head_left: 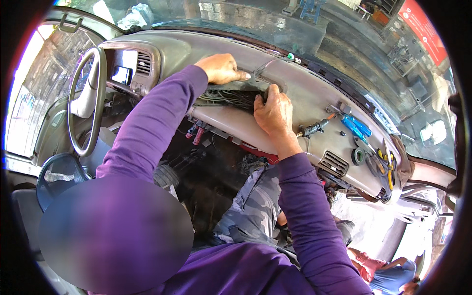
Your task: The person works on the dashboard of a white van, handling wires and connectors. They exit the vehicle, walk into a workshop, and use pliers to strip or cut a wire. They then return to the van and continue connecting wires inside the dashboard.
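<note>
My left hand [222, 69] is closed above the opening in the beige dashboard [206, 46], its thumb and fingertip pressed together. A thin line arcs away from near those fingertips; whether they hold it I cannot tell. At the right end of the opening is my right hand [274, 114], fingers bent and closed at its edge, by a dark piece. What they pinch is hidden. A bundle of wires [228, 98] runs along inside the opening, between and below my hands.
On the dashboard's right lie a torch-like tool [313, 129], blue-handled tools [356, 125], a roll of dark tape [358, 156] and yellow-handled pliers [391, 177]. A steering wheel [102, 98] stands at left. Another person [388, 273] is outside at lower right.
</note>
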Demonstrator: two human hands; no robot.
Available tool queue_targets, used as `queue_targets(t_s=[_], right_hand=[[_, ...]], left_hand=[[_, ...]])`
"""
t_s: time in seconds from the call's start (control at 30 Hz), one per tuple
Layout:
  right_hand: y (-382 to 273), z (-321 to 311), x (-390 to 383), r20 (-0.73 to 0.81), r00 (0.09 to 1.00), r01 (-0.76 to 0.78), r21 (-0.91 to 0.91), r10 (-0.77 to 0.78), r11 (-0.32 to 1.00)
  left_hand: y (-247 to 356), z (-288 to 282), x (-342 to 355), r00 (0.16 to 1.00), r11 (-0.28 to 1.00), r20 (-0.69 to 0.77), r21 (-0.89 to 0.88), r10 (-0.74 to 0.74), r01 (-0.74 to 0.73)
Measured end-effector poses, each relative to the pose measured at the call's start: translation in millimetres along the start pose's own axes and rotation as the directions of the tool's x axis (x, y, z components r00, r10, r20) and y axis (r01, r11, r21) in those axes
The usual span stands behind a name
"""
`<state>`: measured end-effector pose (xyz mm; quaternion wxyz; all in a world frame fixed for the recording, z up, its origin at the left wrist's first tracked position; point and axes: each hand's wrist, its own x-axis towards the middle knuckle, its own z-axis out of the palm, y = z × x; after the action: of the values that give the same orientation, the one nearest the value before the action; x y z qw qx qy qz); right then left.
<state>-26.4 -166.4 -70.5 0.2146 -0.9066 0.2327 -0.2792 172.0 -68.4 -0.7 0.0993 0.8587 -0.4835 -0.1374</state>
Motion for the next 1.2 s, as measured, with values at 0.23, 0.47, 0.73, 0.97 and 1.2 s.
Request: queue_targets(t_s=[0.23,0.47,0.73,0.97,1.2], right_hand=[[-2.9,1.2,-2.7,-0.016,1.000,-0.010,-0.007,0.010,1.000],[-2.7,-1.1,-9.3,-0.136,0.986,-0.091,0.059,0.099,0.994],[17.7,-3.0,-10.6,-0.192,0.973,-0.080,0.224,0.125,0.971],[23.2,-0.7,-13.6,-0.172,0.960,-0.120,0.457,0.220,0.882],[26.8,-3.3,-12.3,-0.095,0.944,-0.169,0.681,0.315,0.713]], left_hand=[[7.2,-1.9,-3.9,0.999,0.999,0.019,-0.009,-0.049,0.049],[0.9,5.4,-8.1,0.998,0.998,-0.013,0.009,-0.056,0.056],[17.2,-6.1,-16.4,0.990,0.991,-0.136,0.130,0.033,-0.015],[15.4,29.2,-14.4,0.875,0.916,-0.463,0.397,0.140,0.063],[60.3,113.2,-77.5,0.740,0.851,-0.656,-0.297,0.147,-0.432]])
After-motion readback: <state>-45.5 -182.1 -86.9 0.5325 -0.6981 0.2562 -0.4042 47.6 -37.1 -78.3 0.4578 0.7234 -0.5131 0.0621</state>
